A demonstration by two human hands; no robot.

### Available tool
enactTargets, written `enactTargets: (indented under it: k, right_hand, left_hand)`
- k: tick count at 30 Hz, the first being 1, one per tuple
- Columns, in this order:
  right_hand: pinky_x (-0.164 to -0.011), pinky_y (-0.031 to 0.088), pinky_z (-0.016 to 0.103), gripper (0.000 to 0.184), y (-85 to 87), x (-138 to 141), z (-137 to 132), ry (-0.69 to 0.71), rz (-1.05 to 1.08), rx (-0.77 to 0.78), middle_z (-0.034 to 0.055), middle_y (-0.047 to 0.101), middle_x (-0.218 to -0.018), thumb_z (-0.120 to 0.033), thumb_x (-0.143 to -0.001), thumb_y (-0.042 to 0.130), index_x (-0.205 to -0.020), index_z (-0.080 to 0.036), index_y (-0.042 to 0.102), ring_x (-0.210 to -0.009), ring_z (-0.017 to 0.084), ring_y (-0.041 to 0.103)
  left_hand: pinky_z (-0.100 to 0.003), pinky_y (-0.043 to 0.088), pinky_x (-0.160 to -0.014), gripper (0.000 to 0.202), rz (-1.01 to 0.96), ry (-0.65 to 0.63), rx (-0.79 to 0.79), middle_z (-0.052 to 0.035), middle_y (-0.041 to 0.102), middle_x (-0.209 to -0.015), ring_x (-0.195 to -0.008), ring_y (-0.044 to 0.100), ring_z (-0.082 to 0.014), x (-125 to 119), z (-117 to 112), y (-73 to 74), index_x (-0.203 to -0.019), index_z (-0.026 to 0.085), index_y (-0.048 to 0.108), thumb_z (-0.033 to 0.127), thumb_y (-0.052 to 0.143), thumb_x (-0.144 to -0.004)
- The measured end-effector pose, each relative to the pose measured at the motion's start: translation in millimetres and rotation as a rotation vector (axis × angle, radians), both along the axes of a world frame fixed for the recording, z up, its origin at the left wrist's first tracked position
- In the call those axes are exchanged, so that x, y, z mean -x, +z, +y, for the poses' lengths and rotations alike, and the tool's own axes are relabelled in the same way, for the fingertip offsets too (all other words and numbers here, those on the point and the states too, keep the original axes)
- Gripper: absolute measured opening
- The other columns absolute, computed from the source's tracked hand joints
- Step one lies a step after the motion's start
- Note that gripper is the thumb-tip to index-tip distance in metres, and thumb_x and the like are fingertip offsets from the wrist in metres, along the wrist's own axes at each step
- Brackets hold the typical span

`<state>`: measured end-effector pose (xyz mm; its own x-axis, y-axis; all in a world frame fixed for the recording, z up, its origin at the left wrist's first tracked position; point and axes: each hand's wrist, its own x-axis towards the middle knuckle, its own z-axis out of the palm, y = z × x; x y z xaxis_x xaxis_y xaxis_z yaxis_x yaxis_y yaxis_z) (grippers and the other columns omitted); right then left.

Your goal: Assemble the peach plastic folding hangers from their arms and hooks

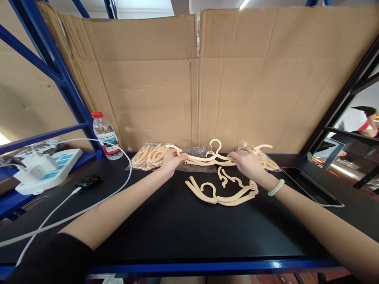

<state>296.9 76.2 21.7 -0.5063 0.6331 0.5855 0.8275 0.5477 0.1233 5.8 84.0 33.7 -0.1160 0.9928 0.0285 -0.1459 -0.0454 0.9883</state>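
Note:
A cream plastic hanger [211,154] is held over the black table [166,221] between both hands. My left hand [172,160] pinches its left arm end, my right hand [247,162] grips its right arm. Just in front lies a folded cream hanger [225,194] flat on the table, with a small loose hanger piece [225,176] behind it. A clear bag of cream hanger parts [147,155] sits left of my left hand, another bag of parts [266,158] right of my right hand. A crumpled clear wrapper [197,150] lies under the held hanger.
Cardboard sheets [189,86] wall off the back. A water bottle [104,136] stands at back left beside a blue rack post [59,75]. A white power strip [50,167], a black charger [87,181] and white cable [89,207] lie left. A tablet [310,185] lies right. Another person [359,120] sits far right.

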Motion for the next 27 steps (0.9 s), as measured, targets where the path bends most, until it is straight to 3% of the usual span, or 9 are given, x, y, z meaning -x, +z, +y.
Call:
enactTargets:
  k: [4, 11, 17, 22, 27]
  right_hand:
    - [-0.084, 0.042, 0.036, 0.027, -0.9, -3.3, 18.9, -0.048, -0.01, 0.08, 0.009, 0.073, -0.086, -0.003, -0.088, 0.045, -0.088, -0.016, 0.068, -0.082, 0.022, 0.065]
    - [-0.088, 0.046, 0.039, 0.016, -7.8, -6.2, 26.8, -0.089, 0.009, 0.184, 0.0059, 0.072, -0.093, -0.007, -0.088, 0.056, -0.093, -0.014, 0.069, -0.09, 0.02, 0.065]
    - [-0.09, 0.045, 0.039, 0.027, -6.9, -5.5, 21.5, -0.067, 0.067, 0.23, 0.0109, 0.074, -0.098, 0.0, -0.083, 0.052, -0.093, -0.014, 0.073, -0.096, 0.025, 0.065]
    - [-0.089, 0.048, 0.037, 0.029, 11.9, -5.2, 7.1, -0.075, 0.196, 0.243, 0.0106, 0.073, -0.106, -0.005, -0.084, 0.051, -0.103, -0.015, 0.071, -0.1, 0.025, 0.065]
    - [-0.075, 0.051, 0.031, 0.023, 23.7, -0.9, -20.2, -0.086, 0.284, 0.337, 0.0048, 0.075, -0.095, -0.016, -0.089, 0.051, -0.103, -0.019, 0.069, -0.083, 0.019, 0.068]
  left_hand:
    - [-0.04, 0.056, -0.08, 0.03, 0.013, 0.0, 0.109, -0.0098, 0.062, -0.116, -0.096, 0.064, -0.0211, -11.4, 23.3, -2.3, -0.118, 0.014, 0.058, 0.031, 0.058, -0.093]
    - [-0.044, 0.054, -0.085, 0.034, 0.027, 0.102, 0.145, -0.0104, 0.059, -0.123, -0.103, 0.062, -0.0236, -14.9, 28.9, -4.4, -0.123, 0.016, 0.056, 0.031, 0.059, -0.092]
    - [-0.039, 0.056, -0.079, 0.029, 0.081, 0.055, 0.136, -0.0091, 0.061, -0.117, -0.095, 0.063, -0.0207, -11.1, -2.1, 0.1, -0.118, 0.015, 0.057, 0.027, 0.06, -0.092]
    - [-0.027, 0.053, -0.069, 0.025, 0.196, -0.069, 0.11, -0.0052, 0.062, -0.105, -0.076, 0.064, -0.0127, -6.6, -42.8, 6.0, -0.097, 0.013, 0.063, 0.003, 0.067, -0.074]
    - [-0.026, 0.048, -0.065, 0.021, 0.347, -0.228, 0.011, -0.0025, 0.066, -0.092, -0.07, 0.062, -0.0134, -2.5, -72.6, 0.2, -0.085, 0.015, 0.067, 0.01, 0.071, -0.066]
